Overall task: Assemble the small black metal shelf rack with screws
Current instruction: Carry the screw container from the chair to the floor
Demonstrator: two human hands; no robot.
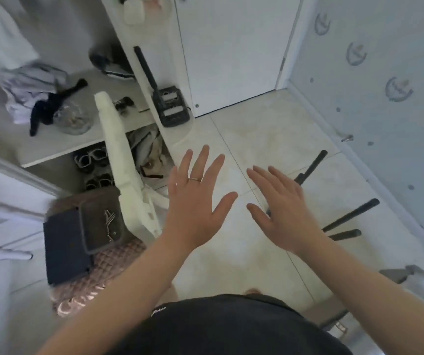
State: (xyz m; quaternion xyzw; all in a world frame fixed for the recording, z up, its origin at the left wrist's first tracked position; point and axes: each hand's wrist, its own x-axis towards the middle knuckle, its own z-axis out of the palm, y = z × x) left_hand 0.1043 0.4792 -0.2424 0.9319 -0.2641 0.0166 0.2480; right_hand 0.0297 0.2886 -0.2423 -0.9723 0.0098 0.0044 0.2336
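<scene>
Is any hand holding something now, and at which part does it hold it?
Nothing is held. The left hand and the right hand are both open above the floor, fingers spread.

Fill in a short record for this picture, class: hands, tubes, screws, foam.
left hand: open, fingers spread, ring on one finger, holds nothing
right hand: open, fingers spread, holds nothing
tubes: black, lying on the tiled floor, at right, partly hidden behind the right hand
screws: loose in a dark tray, at left
foam: white, upright beside the shelves
</scene>
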